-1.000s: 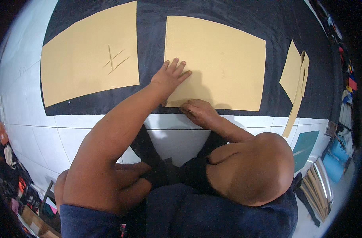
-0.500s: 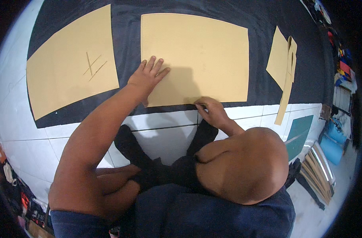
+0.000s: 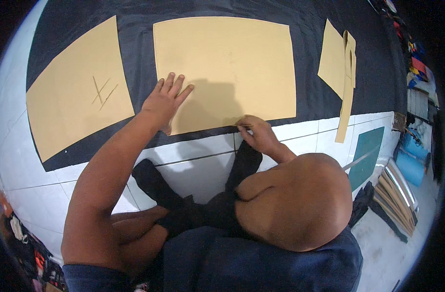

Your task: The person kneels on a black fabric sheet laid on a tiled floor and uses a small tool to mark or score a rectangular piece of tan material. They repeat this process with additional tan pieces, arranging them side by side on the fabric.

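Observation:
A large tan card sheet lies flat on a black cloth in front of me. My left hand is spread open, pressing on the sheet's near left corner. At the middle of the near edge, my right hand is closed in a pinch. A thin tan sliver shows between its fingertips, against the sheet's edge; its exact kind is too small to tell. The shadow of my head and arms falls over the sheet's near part.
To the left lies another tan card piece with several thin dark lines or slivers on it. Smaller tan pieces and a long strip lie at the right. A green mat rests on white tiles, near blue rolls.
My view has turned slightly, so the sheets and cloth sit further left in the picture. The left hand stays spread on the corner; the right still pinches at the near edge.

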`<state>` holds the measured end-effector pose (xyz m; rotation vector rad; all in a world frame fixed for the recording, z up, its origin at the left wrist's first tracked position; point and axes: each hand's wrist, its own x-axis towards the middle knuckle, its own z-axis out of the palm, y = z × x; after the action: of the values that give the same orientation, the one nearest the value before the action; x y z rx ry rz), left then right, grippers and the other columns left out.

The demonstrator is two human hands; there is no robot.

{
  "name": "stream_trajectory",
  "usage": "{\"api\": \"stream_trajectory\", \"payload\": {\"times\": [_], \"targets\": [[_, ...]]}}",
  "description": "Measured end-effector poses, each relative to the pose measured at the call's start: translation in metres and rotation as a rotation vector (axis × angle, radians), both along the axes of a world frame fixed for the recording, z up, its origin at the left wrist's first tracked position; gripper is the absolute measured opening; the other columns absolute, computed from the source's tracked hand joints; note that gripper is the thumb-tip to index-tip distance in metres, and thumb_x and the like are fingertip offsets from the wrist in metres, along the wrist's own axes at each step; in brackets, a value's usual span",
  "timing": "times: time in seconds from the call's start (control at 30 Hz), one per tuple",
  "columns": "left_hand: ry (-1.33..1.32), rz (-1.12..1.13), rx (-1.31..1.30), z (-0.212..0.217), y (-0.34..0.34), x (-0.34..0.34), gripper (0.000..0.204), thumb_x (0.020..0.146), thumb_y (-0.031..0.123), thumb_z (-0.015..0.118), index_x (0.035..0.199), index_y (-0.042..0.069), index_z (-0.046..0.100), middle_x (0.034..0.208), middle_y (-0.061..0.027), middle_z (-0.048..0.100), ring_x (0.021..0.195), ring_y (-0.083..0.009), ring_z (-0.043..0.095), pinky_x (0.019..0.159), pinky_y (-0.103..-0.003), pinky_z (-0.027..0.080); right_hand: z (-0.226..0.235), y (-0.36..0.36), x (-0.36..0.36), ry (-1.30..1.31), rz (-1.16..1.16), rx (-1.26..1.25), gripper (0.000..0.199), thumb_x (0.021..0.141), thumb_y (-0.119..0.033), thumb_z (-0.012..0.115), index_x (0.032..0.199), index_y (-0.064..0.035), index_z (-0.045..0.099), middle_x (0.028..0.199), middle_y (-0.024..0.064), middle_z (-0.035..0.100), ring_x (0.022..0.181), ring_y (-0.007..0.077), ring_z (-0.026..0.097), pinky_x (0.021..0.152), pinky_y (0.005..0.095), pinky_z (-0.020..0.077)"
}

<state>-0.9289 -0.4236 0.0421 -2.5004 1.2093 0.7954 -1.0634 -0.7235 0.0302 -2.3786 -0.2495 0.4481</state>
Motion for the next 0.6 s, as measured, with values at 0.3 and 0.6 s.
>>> {"api": "stream_trajectory", "payload": {"times": [0.3, 0.6], "targets": [[-0.001, -0.010, -0.005, -0.006, 0.004, -0.001, 0.152, 0.041, 0.047, 0.100, 0.161, 0.013, 0.013, 0.164, -0.0239, 0.018, 0.151, -0.0448, 0.020, 0.123, -0.052, 0.027, -0.005, -0.005, -0.007, -0.039, -0.038, 0.002, 0.013, 0.093, -0.010, 0.066, 0.104, -0.0020, 0.067, 0.102, 0.0178, 0.067, 0.097, 0.0360, 0.066, 0.086, 0.0434, 0.0536], [-0.003, -0.029, 0.033, -0.002, 0.005, -0.001, 0.151, 0.043, 0.051, 0.098, 0.161, 0.012, 0.012, 0.164, -0.0239, 0.017, 0.151, -0.0450, 0.018, 0.123, -0.052, 0.025, -0.003, -0.049, -0.023, -0.195, -0.189, 0.027, 0.012, 0.095, -0.007, 0.064, 0.106, -0.0016, 0.065, 0.102, 0.0158, 0.069, 0.097, 0.0331, 0.068, 0.085, 0.0400, 0.0539]]}}
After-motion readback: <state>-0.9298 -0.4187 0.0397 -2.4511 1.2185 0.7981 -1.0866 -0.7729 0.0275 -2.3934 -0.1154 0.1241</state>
